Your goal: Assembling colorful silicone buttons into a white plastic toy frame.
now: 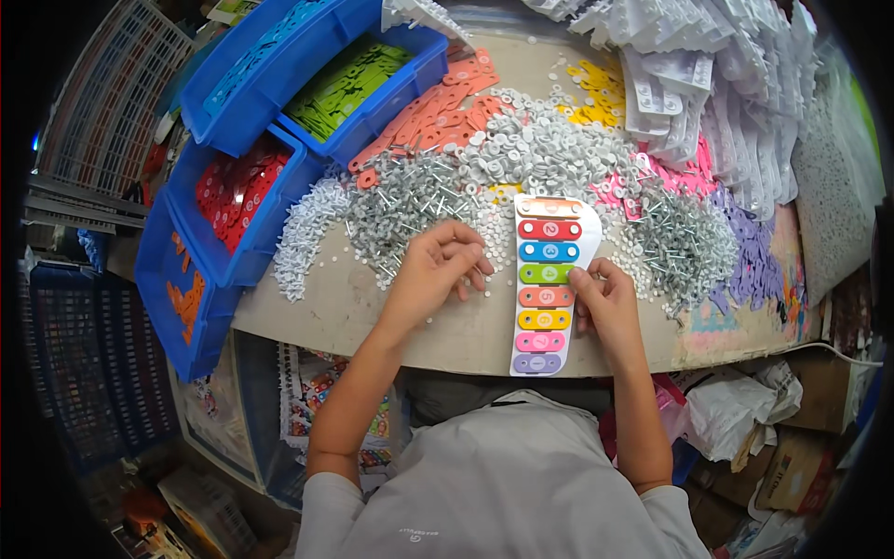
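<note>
A toy xylophone [545, 296] lies at the table's front edge, its white base carrying several coloured bars. White round caps sit at the ends of the red bar [549, 229] and the blue bar [549, 252]; lower bars such as the yellow one [544, 320] show small dark spots there instead. My right hand [607, 300] grips the base's right edge beside the green bar, thumb on top. Just left of the xylophone, my left hand [442, 267] hovers with its fingers curled in toward the thumb. Whatever its fingertips hold is too small to make out.
Piles of metal pins [410, 205], white caps [549, 144], coral bars [428, 116] and purple bars [752, 256] cover the table's far side. Blue bins [321, 182] of coloured bars stand at left. White plastic bases [684, 70] are heaped at far right.
</note>
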Action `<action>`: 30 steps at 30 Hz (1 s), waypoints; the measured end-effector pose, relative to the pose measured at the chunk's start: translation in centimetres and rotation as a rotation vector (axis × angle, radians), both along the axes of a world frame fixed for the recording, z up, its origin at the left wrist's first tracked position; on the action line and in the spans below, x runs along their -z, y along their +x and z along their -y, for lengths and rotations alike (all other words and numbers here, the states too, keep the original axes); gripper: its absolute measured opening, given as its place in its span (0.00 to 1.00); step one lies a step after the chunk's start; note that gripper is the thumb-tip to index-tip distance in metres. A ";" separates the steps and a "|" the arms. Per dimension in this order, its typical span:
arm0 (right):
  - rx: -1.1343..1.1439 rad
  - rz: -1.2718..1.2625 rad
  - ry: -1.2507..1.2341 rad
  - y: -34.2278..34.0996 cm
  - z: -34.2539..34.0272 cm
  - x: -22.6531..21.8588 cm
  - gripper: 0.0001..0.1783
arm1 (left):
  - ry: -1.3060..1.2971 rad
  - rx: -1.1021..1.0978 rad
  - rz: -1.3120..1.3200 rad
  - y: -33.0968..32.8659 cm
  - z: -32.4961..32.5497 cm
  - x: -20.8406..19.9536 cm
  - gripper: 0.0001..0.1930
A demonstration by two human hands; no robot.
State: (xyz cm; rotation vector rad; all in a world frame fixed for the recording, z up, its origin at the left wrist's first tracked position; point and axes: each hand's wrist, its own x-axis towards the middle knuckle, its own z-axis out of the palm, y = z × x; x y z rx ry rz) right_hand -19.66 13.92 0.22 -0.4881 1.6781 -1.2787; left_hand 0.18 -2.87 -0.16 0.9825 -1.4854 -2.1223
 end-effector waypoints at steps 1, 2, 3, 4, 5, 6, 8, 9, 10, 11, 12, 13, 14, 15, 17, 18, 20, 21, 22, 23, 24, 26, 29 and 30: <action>-0.001 0.000 0.001 0.0 0.0 0.0 0.16 | -0.001 0.006 -0.056 -0.1 -0.2 0.3 0.07; -0.012 0.010 0.009 -0.1 0.1 0.0 0.16 | 0.000 0.004 -0.056 -0.4 -0.6 0.3 0.07; -0.023 0.019 0.017 -0.1 0.1 0.0 0.16 | 0.039 0.043 -0.075 -0.7 -1.1 0.4 0.07; -0.025 0.018 0.018 -0.1 0.2 -0.1 0.16 | 0.079 0.081 -0.094 -1.1 -1.5 0.4 0.08; -0.021 0.024 0.016 -0.1 0.2 -0.1 0.16 | 0.119 0.088 -0.093 -1.5 -1.8 0.1 0.08; -0.018 0.030 0.014 0.0 0.2 0.0 0.16 | 0.120 0.087 -0.095 -1.9 -2.0 0.4 0.08; -0.019 0.027 0.010 -0.1 0.2 0.0 0.16 | 0.122 0.122 -0.116 -2.4 -2.2 1.0 0.08; -0.020 0.026 0.005 -0.1 0.2 0.1 0.16 | 0.122 0.122 -0.117 -2.5 -2.2 0.9 0.08; -0.020 0.026 0.005 -0.1 0.2 0.1 0.16 | 0.138 0.122 -0.111 -2.6 -2.3 0.9 0.08; -0.020 0.024 0.007 -0.1 0.1 0.1 0.16 | 0.155 0.122 -0.107 -2.7 -2.3 0.8 0.08; -0.019 0.023 0.009 -0.1 0.1 0.1 0.16 | 0.155 0.122 -0.107 -2.8 -2.3 0.9 0.08; -0.020 0.023 0.010 -0.1 0.1 0.1 0.16 | 0.143 0.137 -0.082 -2.9 -2.3 1.0 0.08; -0.021 0.025 0.009 -0.1 0.1 0.1 0.15 | 0.131 0.152 -0.056 -3.0 -2.2 1.1 0.09; -0.022 0.027 0.008 -0.1 0.1 0.1 0.15 | 0.131 0.151 -0.056 -3.1 -2.3 0.9 0.09; -0.029 0.033 0.007 -0.2 0.2 0.1 0.15 | -0.033 0.090 0.006 -3.4 -2.3 0.5 0.12; -0.035 0.038 0.006 -0.3 0.2 0.1 0.15 | -0.032 0.088 0.005 -3.4 -2.3 0.8 0.12; -0.040 0.035 0.016 -0.3 0.1 0.1 0.15 | -0.075 0.157 0.097 -3.5 -2.2 1.5 0.15; -0.043 0.033 0.026 -0.3 0.2 0.0 0.15 | -0.075 0.154 0.097 -3.6 -1.8 1.5 0.15; -0.046 0.032 0.026 -0.3 0.3 -0.1 0.15 | 0.027 0.261 0.123 -3.8 -1.1 1.4 0.15; -0.050 0.041 0.027 -0.3 0.3 -0.1 0.15 | 0.130 0.367 0.149 -3.9 -0.6 1.2 0.15; -0.053 0.049 0.027 -0.4 0.3 -0.2 0.15 | 0.130 0.364 0.150 -4.1 -0.3 1.1 0.15; -0.064 0.050 0.031 -0.4 0.5 0.2 0.15 | 0.135 0.377 0.080 -4.5 -0.1 0.9 0.15; -0.077 0.054 0.029 -0.3 0.7 0.2 0.14 | 0.097 0.293 0.025 -4.6 -0.6 2.1 0.16; -0.074 0.056 0.027 -0.2 0.7 0.3 0.13 | 0.092 0.279 0.031 -4.6 -0.7 2.2 0.16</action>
